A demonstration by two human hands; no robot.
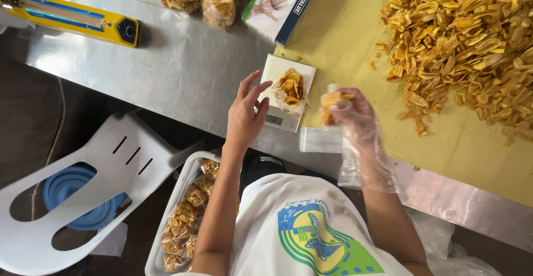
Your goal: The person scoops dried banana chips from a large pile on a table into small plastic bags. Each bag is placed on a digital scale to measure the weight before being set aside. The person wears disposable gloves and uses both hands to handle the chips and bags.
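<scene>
Chips bagged on a scale
Left hand (246,115), open, steadies the bag (290,90) on the scale (276,119); gloved right hand (345,111) grips chips (331,100) beside it

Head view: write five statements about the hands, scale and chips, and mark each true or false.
1. A small bag of chips sits on the scale. True.
2. The right hand is bare. False: it wears a clear plastic glove and holds chips.
3. The left hand is open beside the scale. True.
4. The loose chip pile lies on bare metal. False: it lies on yellow paper.
5. The tray of filled bags is on the table. False: it sits lower, by the person's lap.
</scene>
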